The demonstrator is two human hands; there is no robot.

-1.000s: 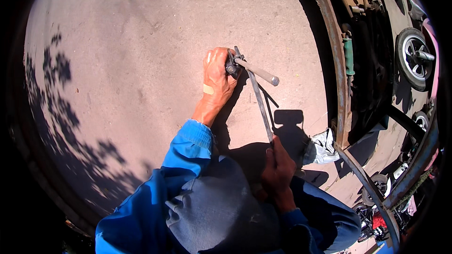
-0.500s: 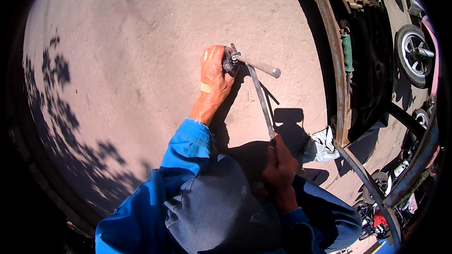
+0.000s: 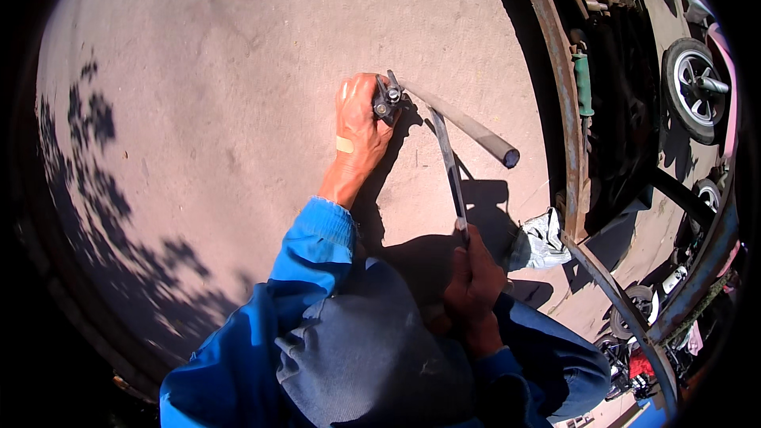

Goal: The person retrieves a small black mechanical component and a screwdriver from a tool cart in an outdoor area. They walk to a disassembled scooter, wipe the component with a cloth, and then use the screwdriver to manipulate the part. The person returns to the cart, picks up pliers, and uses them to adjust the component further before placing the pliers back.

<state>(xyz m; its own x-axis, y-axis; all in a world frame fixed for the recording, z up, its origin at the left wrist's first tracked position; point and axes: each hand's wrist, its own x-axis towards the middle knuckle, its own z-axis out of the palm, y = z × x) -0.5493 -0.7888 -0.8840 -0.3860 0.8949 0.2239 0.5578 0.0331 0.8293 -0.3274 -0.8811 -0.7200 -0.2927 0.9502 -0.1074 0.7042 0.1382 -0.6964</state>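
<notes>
My left hand, with a pale plaster at the wrist, is closed round a small dark metal part. Two prongs and round bolt-like ends show at the top of that part. A hammer with a long, rod-like grey head is in my right hand, whose fingers wrap the lower end of its thin metal handle. The narrow end of the head is close to the dark part, and its broad end faces right. Whether the two touch is hard to tell. My left palm hides the underside of the part.
A rusty metal frame runs down the right side, with a green-handled screwdriver by its edge. Beyond it are a small wheel and more vehicle parts. A crumpled whitish bag lies near my right knee on the concrete ground.
The hammer head has moved away from the dark part, its broad end swinging right and looking larger. My left hand and the part have barely moved.
</notes>
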